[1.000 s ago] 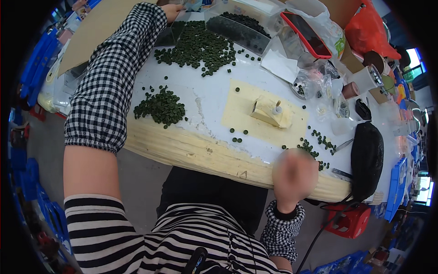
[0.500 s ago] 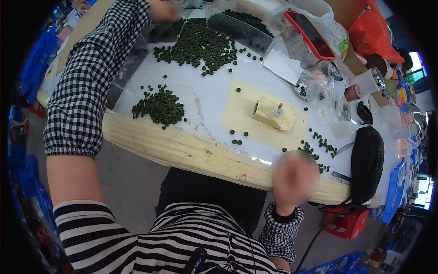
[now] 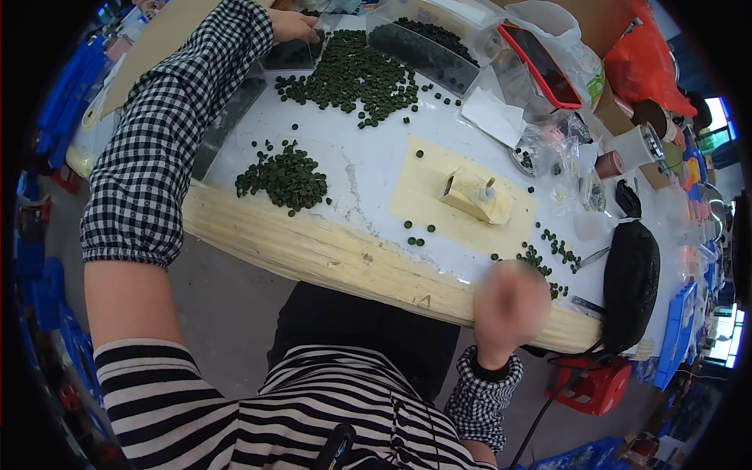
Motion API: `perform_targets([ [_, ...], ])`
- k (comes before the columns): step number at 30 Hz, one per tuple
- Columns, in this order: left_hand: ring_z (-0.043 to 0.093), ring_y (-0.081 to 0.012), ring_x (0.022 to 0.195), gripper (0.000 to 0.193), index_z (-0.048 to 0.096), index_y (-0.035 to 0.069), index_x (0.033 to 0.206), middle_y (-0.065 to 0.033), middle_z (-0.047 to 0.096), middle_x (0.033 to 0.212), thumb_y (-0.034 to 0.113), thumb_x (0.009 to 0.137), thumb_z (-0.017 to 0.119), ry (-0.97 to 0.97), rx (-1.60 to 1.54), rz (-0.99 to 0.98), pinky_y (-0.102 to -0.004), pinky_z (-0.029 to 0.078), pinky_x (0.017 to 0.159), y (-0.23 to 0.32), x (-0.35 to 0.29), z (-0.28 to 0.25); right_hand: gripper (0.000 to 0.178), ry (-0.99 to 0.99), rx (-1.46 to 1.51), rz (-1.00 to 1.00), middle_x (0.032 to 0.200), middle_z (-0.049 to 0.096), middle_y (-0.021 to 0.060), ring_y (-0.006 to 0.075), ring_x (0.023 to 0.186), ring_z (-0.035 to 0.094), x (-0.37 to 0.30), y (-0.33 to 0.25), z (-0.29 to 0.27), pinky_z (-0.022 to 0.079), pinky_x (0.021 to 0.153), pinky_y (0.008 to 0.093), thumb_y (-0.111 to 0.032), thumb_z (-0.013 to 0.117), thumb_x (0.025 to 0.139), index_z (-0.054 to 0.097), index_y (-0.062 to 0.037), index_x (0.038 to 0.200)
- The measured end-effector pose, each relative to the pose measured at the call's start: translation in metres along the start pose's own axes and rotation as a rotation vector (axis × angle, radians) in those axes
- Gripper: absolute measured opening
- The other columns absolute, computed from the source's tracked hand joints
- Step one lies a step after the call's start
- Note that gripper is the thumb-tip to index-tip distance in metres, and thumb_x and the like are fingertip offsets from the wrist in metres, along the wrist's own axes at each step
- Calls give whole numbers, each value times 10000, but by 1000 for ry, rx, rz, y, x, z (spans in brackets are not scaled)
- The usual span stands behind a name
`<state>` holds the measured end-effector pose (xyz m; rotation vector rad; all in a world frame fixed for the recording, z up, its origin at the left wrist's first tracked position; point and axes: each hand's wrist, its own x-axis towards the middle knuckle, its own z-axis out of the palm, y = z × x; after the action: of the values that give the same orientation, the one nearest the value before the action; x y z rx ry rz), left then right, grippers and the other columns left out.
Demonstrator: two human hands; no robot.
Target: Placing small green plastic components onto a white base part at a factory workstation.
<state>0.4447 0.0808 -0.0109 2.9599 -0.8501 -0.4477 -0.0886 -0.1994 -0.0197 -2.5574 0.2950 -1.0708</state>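
Up at the upper left of the frame, here's the left hand, fingers right at the rim of a transparent box; whether they grip it or merely rest there, I can't tell. Dark pieces show through its wall. The box looks light, stiff and thin, probably slick and a little brittle, so the side walls just under the rim look the safest hold, kept level against spills. Beside it, upper centre, lies the big spread of green pieces, with a smaller pile at mid-left on the white desk. Each piece is a tiny round disc, likely hard, next to weightless, apt to skid or roll; a fingertip pinch across the edges should suit singles, a cupped scoop the heap. Now lower right of centre: the right hand is at the desk's front edge, blurred over, so its grasp can't be read, with a loose scatter of discs just beside it.
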Motion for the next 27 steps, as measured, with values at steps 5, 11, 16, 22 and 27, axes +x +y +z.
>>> perform_targets([
  [5, 430, -257, 1283, 411, 480, 83, 1351, -113, 459, 1393, 272, 990, 427, -39, 205, 93, -363, 375, 1063, 0, -9, -5, 59, -2, 9, -1, 782, 565, 80, 244, 738, 523, 0, 0, 1, 419, 665, 349, -44, 696, 779, 683, -18, 830],
  [11, 564, -264, 1103, 269, 589, -3, 1166, -154, 589, 1171, 94, 959, 448, 50, 31, -48, -348, 468, 965, 93, -95, -38, 60, 10, -10, 1, 781, 564, 79, 244, 735, 523, 0, 1, -2, 418, 660, 350, -40, 697, 776, 681, -18, 829],
  [16, 587, -287, 1053, 222, 612, -45, 1078, -174, 608, 1098, 6, 894, 498, -2, 322, 212, -346, 496, 929, 7, -5, -11, 64, 5, 8, -11, 779, 562, 80, 245, 734, 523, 1, -1, -1, 418, 660, 349, -34, 698, 770, 681, -17, 830],
  [22, 598, -305, 1028, 210, 625, -58, 1038, -190, 618, 1064, 10, 869, 520, 25, 237, 148, -356, 506, 908, 10, 5, -2, 68, 11, -8, -3, 780, 562, 82, 247, 737, 525, 0, 1, -2, 419, 663, 349, -33, 698, 768, 680, -16, 830],
  [27, 601, -315, 1021, 225, 630, -53, 1033, -199, 621, 1059, 60, 870, 523, 47, 164, 21, -370, 504, 900, 26, -24, -15, 66, 7, 3, -10, 783, 564, 83, 247, 738, 526, 0, 1, -1, 421, 668, 347, -36, 698, 771, 679, -15, 830],
])
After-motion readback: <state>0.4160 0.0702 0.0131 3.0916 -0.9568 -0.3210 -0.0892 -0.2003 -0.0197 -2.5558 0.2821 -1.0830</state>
